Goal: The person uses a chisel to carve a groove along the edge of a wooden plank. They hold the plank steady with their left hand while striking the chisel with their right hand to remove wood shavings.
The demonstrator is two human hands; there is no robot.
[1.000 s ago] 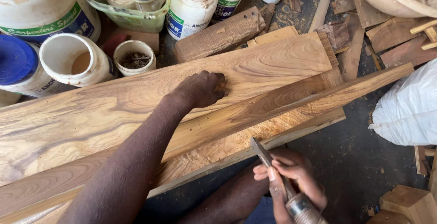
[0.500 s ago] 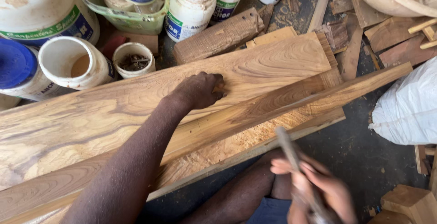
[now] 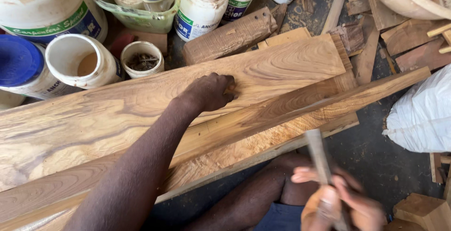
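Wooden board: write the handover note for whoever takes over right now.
Left hand: resting on the wide wooden board, fingers curled; whether they pinch anything cannot be told.
Right hand: closed around a flat metal tool, blurred, held up off the board near the knee.
Things: a narrower plank lies along the board's near edge; open tubs stand behind it.
Done: tool in hand, board held down.
Left: the tool has not touched the wood, and no fresh cut shows.
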